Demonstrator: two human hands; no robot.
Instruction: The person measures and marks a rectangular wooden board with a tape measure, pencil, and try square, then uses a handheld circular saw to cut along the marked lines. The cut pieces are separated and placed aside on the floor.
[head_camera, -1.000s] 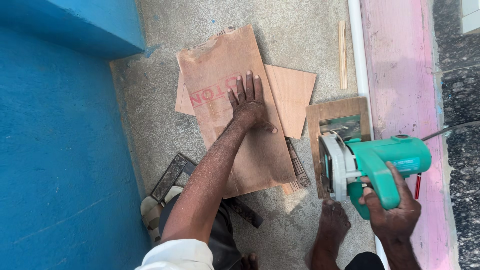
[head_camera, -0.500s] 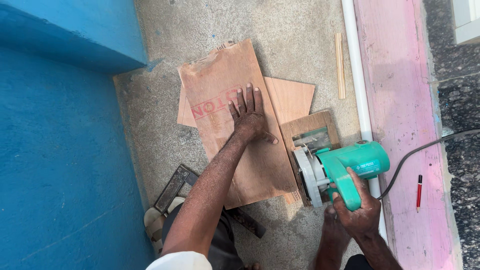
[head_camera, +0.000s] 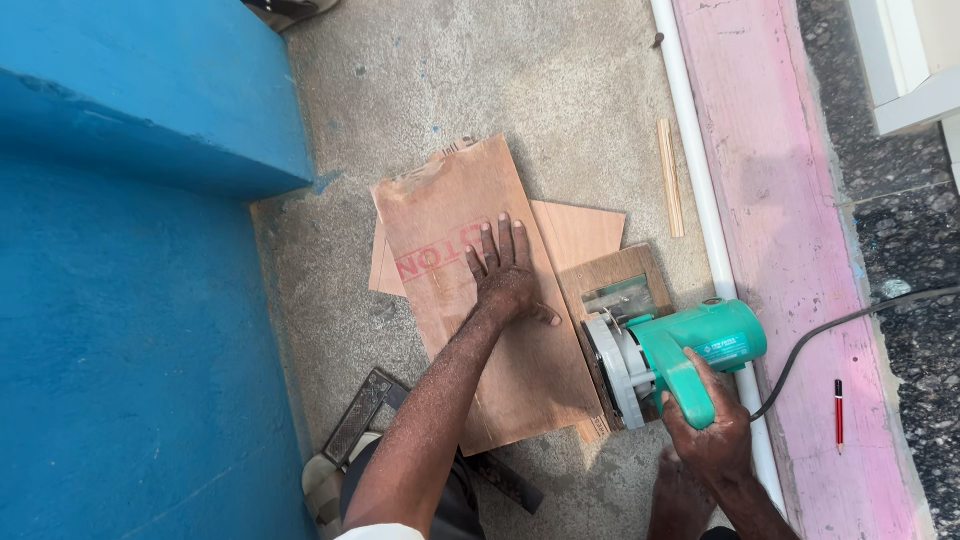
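Observation:
My left hand (head_camera: 508, 276) lies flat, fingers spread, on a brown plywood sheet (head_camera: 470, 250) that rests on the concrete floor. My right hand (head_camera: 712, 425) grips the handle of a green circular saw (head_camera: 680, 355). The saw's blade guard sits against the sheet's right edge, near its lower end. The saw's base rests on a small wooden board (head_camera: 625, 285). A second, lighter plywood piece (head_camera: 585, 230) pokes out from under the sheet.
A blue wall (head_camera: 130, 300) runs along the left. A white pipe (head_camera: 700, 200) and a pink ledge (head_camera: 790, 230) border the right. A red pen (head_camera: 838, 415), a black power cord (head_camera: 850, 320), a thin wood strip (head_camera: 669, 178) and a dark metal square (head_camera: 360, 415) lie nearby.
The saw and my right hand have moved left, from beside the pink ledge to the plywood sheet's right edge. My left hand has stayed pressed on the sheet.

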